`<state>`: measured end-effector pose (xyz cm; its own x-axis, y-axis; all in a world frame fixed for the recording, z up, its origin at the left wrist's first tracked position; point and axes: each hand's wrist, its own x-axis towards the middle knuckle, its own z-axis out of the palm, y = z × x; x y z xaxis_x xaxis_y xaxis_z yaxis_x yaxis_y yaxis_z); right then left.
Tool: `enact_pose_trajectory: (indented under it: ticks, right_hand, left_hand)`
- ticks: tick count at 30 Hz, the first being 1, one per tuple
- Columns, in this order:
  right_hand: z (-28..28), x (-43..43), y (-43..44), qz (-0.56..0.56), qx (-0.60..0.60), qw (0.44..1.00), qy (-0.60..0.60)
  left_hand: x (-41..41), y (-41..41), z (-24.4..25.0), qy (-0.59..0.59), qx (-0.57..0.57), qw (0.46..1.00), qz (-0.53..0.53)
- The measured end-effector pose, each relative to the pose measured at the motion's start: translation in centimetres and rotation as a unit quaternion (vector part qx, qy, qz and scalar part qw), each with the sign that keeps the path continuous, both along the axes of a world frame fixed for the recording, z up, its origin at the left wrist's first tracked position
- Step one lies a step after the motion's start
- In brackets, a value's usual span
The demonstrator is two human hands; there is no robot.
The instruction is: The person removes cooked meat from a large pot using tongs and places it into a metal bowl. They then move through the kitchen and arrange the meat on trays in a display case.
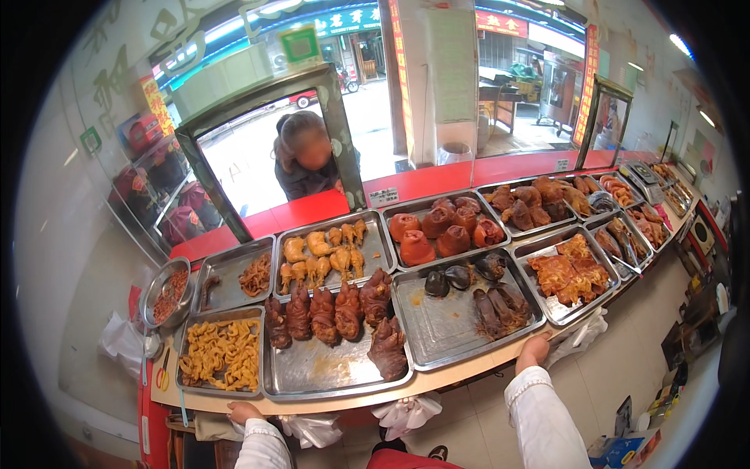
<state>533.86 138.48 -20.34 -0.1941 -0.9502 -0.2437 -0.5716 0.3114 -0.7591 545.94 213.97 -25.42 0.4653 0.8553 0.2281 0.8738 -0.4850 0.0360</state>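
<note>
My left hand [244, 412] rests at the counter's near edge, below a steel tray of yellow-brown cooked pieces [221, 352]. My right hand [534, 350] lies on the same edge farther right, near a tray with dark cooked meats [501, 311]. Neither hand shows food or a tool in it; the fingers of both are partly hidden at the edge. Between them stands a tray of braised pig's trotters [323, 316]. Behind are trays of chicken legs [317, 246] and reddish-brown braised meat pieces [436, 225]. Scissors with orange and yellow handles [163, 375] lie at the left.
A person [306, 152] leans at the open window beyond the red ledge [293, 214]. A steel bowl of small reddish pieces [169, 293] stands at the left. Plastic bags [407, 413] hang under the counter. Farther right are more meat trays and a scale [643, 179].
</note>
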Motion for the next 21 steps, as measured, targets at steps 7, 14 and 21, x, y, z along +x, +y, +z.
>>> enact_pose_trajectory:
  ticks: [7, 14, 21]
  right_hand:
    - [1.5, 0.0, 0.9, -0.004, 0.004, 1.000, -0.012]
    - [1.1, 0.0, 0.5, -0.014, 0.004, 1.000, -0.006]
    - [0.2, 0.6, 0.9, -0.002, -0.014, 1.000, 0.006]
  left_hand:
    - [0.7, 1.5, -1.8, -0.178, -0.103, 0.976, 0.069]
    - [1.6, 3.8, -5.7, -0.090, -0.032, 0.994, 0.052]
    - [0.2, 3.3, -4.2, -0.231, -0.059, 0.969, 0.063]
